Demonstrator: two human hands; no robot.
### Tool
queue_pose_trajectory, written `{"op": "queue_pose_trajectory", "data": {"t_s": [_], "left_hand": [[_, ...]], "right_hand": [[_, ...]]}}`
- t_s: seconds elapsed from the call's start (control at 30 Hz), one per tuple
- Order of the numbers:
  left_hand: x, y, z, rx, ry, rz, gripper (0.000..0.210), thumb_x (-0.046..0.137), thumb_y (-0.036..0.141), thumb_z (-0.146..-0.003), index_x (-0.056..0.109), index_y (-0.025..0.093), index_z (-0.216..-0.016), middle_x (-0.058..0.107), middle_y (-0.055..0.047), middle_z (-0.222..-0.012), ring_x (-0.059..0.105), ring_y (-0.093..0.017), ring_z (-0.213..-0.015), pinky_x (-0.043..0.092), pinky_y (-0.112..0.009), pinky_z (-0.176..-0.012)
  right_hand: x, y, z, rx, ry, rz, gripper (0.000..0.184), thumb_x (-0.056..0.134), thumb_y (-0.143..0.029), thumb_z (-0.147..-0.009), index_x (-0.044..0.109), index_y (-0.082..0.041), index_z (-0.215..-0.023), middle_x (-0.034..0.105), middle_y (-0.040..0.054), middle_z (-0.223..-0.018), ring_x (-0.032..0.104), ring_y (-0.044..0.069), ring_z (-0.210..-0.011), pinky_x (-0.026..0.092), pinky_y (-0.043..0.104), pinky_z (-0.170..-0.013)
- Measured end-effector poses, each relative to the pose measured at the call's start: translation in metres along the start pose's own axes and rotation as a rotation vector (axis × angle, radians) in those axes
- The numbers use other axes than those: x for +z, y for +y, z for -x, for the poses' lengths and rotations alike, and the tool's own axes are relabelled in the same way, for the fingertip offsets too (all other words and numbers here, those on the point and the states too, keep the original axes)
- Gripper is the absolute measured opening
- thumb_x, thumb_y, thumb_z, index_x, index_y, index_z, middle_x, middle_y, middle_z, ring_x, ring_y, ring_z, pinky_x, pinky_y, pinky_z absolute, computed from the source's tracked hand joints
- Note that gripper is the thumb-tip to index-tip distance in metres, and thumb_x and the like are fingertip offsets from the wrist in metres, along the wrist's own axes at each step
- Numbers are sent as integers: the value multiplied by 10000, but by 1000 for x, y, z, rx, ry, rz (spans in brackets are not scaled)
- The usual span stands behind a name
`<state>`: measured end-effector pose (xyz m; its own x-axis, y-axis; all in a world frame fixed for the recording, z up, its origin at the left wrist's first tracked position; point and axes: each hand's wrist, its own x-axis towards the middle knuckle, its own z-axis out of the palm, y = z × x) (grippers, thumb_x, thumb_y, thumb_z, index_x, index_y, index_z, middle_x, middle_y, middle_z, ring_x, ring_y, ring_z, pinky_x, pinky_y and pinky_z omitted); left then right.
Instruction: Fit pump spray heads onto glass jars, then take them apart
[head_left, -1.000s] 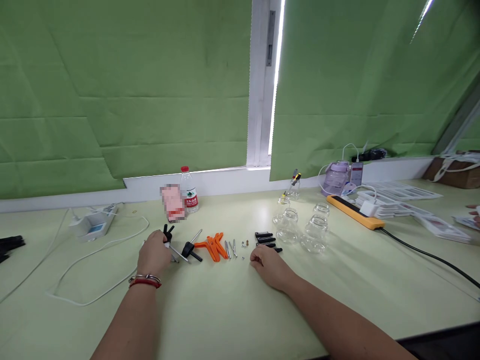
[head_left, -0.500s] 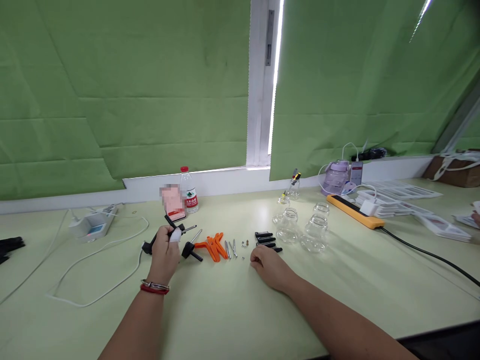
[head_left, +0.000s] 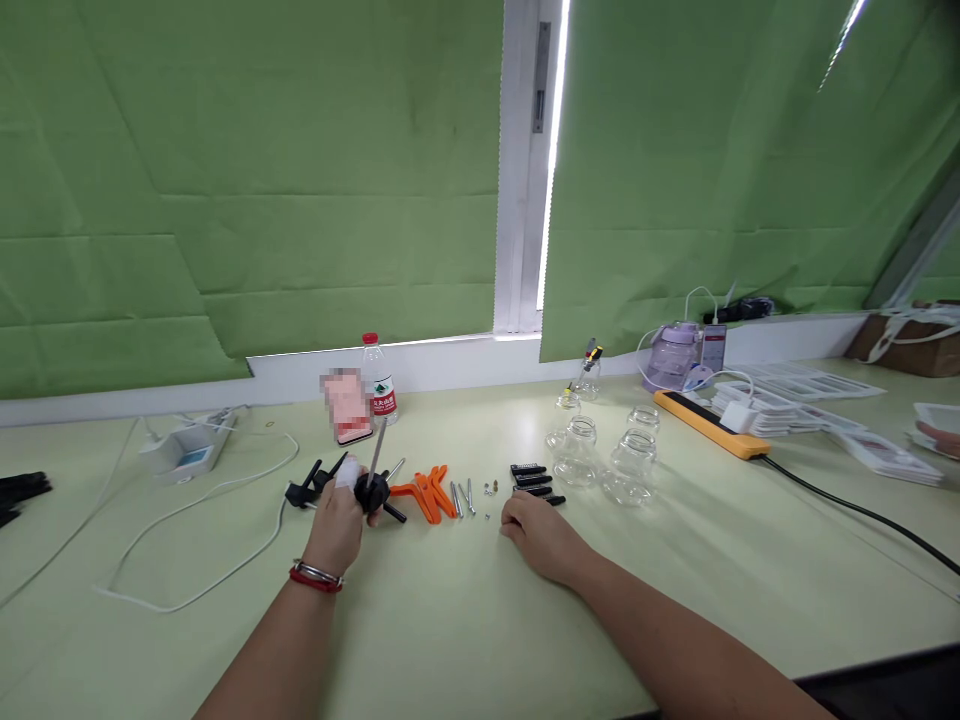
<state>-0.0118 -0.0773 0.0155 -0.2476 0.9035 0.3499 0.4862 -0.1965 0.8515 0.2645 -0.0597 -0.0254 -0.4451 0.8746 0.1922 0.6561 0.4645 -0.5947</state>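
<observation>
My left hand (head_left: 337, 528), with a white wrap on one finger, is closed around a black-headed metal rod (head_left: 376, 455) that points upward. Its exact kind is not clear. Beside this hand lie a black part (head_left: 306, 490) on the left and a black handle end (head_left: 394, 513) on the right. Orange clamp-like pieces (head_left: 429, 495) are just right of them, followed by several metal screws (head_left: 463, 497) and tiny hardware pieces (head_left: 490, 488). My right hand (head_left: 544, 535) rests on the table with its fingers curled, just in front of several small black strips (head_left: 532, 479).
Clear jars (head_left: 628, 470) stand right of centre. A red-capped bottle (head_left: 381, 385) and a pink phone-like object (head_left: 349, 405) are behind my left hand. White cables and a power strip (head_left: 187, 450) lie left; an orange power strip (head_left: 709, 425) lies right, near another person's hand (head_left: 941, 437).
My left hand has turned and shifted slightly right. The metal rod in it now points upward with its black head toward the orange pieces. My right hand stays in place.
</observation>
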Motion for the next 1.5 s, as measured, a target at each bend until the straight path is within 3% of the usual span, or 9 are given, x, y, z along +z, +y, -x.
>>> {"op": "queue_pose_trajectory", "data": {"t_s": [0.13,0.27,0.43,0.57,0.77,0.97,1.17,1.33,1.5], "left_hand": [[2,5,4,-75,-176,204,449,240,448,-851,449,220,-525,568,-23,-456,569,-170,-497,483,-310,-589],[5,7,5,-184,-315,410,404,374,508,-827,438,213,-560,528,10,-428,526,-146,-396,443,-294,-490],[5,14,7,-289,-389,563,357,541,544,-765,435,208,-710,460,81,-444,498,-115,-350,388,-225,-380],[3,20,12,-365,-516,584,426,428,613,-800,499,200,-873,470,74,-385,429,-108,-270,334,-201,-307],[16,24,22,-667,-866,380,576,358,719,-761,558,180,-716,456,27,-315,368,-96,-207,253,-176,-240],[35,28,29,-777,-917,217,616,349,748,-738,580,184,-654,427,29,-332,318,-72,-212,218,-173,-224],[40,28,31,-778,-879,193,549,448,715,-722,568,184,-652,462,24,-445,351,-66,-271,189,-170,-221],[40,24,31,-778,-914,162,583,361,739,-742,560,194,-674,407,33,-366,298,-71,-243,194,-179,-235],[39,23,33,-548,-886,158,557,345,714,-768,536,191,-790,424,48,-432,319,-68,-282,224,-176,-268]], "right_hand": [[-2,-3,2,35,34,-46,136,446,-201,-828,531,-189,-723,596,34,-800,534,164,-741,386,268,-643],[-3,-3,4,68,57,-123,128,443,-227,-823,537,-195,-741,595,16,-724,514,144,-648,369,247,-575],[0,-1,6,66,40,-187,81,477,-195,-767,546,-195,-722,539,-12,-629,449,112,-546,333,225,-508],[3,2,4,86,59,-311,90,510,-209,-749,598,-189,-751,523,-14,-618,447,111,-553,348,229,-523],[3,2,1,105,114,-672,146,595,-283,-736,645,-174,-820,564,3,-676,485,121,-626,382,243,-583],[-8,-6,1,92,177,-929,142,619,-307,-744,597,-171,-778,568,-12,-653,402,65,-480,320,215,-470],[-10,-9,4,2,143,-1015,173,608,-326,-788,599,-154,-784,624,25,-663,547,111,-584,405,230,-525],[-6,-8,3,36,89,-1042,187,635,-331,-764,571,-156,-780,622,4,-590,563,114,-518,447,253,-527],[-1,-5,-1,155,122,-990,210,637,-344,-740,538,-160,-727,599,-17,-567,524,90,-445,428,233,-470]]}}
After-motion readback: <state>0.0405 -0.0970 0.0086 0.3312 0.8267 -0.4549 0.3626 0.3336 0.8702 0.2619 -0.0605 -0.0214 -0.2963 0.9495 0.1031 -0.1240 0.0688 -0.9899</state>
